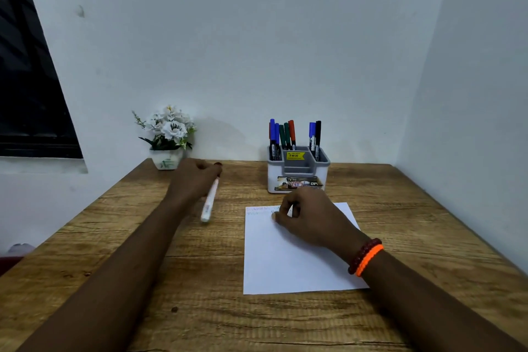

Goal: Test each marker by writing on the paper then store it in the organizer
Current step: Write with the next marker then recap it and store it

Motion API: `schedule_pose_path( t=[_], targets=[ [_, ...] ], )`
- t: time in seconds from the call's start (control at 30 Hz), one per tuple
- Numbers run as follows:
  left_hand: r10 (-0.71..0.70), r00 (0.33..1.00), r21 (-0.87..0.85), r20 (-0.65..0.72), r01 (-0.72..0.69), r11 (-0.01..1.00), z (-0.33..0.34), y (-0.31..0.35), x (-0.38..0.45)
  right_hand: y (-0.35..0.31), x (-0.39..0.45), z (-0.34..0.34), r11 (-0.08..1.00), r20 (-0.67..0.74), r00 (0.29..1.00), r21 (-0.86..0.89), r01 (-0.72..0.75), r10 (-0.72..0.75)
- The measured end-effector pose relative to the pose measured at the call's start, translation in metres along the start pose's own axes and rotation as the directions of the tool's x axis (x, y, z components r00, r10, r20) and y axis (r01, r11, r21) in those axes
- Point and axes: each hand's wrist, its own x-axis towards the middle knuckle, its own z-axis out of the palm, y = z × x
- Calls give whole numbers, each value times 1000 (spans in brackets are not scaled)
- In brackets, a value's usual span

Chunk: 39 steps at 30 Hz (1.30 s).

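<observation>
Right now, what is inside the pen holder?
The pen holder has markers standing in its back slots: blue, green, red and black caps. The front slot looks empty. Its walls hide their lower ends.

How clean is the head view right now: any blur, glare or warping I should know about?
Head view: dim, flat light, no glare. The white marker in the left hand is smeared by motion blur. The scribbles on the paper by the right hand are too faint to read. Wide-angle warping slants the window frame. The organizer is fairly sharp.
</observation>
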Motion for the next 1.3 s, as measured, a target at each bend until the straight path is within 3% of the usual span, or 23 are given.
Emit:
schedule_pose_path(
  t=[0.1,0.27,0.47,0.83,1.1,1.3],
  targets=[
    [-20,985,-365,171,82,927,11,26,-20,-3,0,-5,987,-148,989,153,42,-19],
    [91,947,-539,308,95,837,42,38,-51,-17,-2,-13,905,-253,965,423,42,74],
    [162,951,-542,265,8,840,57,32,-60,-15,0,-10,911,-229,971,411,39,62],
    [191,924,-529,332,15,848,58,23,-52,-18,-3,-18,873,-164,976,486,-46,143],
    [192,944,-613,267,13,790,62,20,-50,-20,-4,-17,882,-227,966,472,-3,124],
    [155,958,-558,240,6,830,61,17,-43,-19,-4,-13,888,-178,974,458,-43,139]
  ],
)
